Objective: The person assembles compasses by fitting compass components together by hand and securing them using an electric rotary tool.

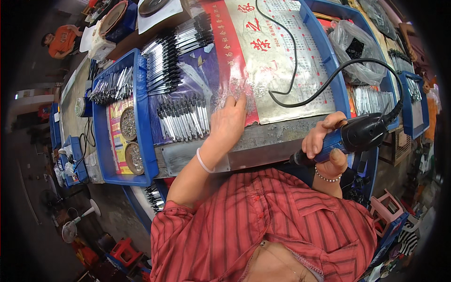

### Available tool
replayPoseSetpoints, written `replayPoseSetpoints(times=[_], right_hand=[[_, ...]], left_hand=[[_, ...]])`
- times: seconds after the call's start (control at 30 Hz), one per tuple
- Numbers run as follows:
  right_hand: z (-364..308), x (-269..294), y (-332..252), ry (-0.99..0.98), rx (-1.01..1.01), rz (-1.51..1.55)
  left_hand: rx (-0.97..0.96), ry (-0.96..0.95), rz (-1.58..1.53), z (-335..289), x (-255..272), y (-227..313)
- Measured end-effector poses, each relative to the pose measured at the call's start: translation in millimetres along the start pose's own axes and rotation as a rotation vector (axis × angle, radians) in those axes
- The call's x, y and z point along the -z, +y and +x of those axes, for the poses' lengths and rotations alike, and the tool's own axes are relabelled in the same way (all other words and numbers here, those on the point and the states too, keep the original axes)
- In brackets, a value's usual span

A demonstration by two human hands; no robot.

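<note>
My left hand (229,121) rests on the worktable with fingertips brought together at a scatter of tiny shiny parts (228,94) on the red strip of a printed sheet. Whatever the fingertips hold is too small to make out. My right hand (326,143) is wrapped round a blue-and-black corded electric screwdriver (357,136), held level past the table's front edge. Its dark nose points left, and the black cord (364,60) loops from its rear over the table. Beside my left hand lies a row of slim black-and-silver pen-like pieces (183,117).
More pen-like pieces (162,66) lie in stacks farther back. At left, a blue tray (145,117) holds such pieces and round dishes of small metal parts (128,123). Another blue tray (324,47) at right contains a clear plastic bag (357,44). A person (63,41) stands far left.
</note>
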State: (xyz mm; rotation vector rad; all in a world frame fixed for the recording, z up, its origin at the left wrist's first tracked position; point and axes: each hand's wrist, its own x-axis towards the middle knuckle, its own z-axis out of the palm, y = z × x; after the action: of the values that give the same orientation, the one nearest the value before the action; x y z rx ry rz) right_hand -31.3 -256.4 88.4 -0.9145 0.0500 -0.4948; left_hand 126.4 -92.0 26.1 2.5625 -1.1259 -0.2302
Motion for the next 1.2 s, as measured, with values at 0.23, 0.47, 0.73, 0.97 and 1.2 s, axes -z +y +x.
replayPoseSetpoints(times=[0.23,0.47,0.73,0.97,1.2], right_hand=[[0,0,3,-0.016,-0.026,0.032],[-3,-6,1,-0.007,-0.019,-0.035],[-2,-5,2,-0.014,-0.019,-0.036],[-1,-4,7,-0.029,-0.035,0.067],[-3,-9,9,-0.022,-0.054,0.082]], left_hand=[[0.011,0.043,-0.050,-3,1,0],[0.010,0.031,-0.026,5,-7,-5],[-0.139,0.168,-0.292,-8,-7,-14],[0.121,0.226,-0.562,24,34,-47],[-0.068,0.409,-0.278,83,43,-91]])
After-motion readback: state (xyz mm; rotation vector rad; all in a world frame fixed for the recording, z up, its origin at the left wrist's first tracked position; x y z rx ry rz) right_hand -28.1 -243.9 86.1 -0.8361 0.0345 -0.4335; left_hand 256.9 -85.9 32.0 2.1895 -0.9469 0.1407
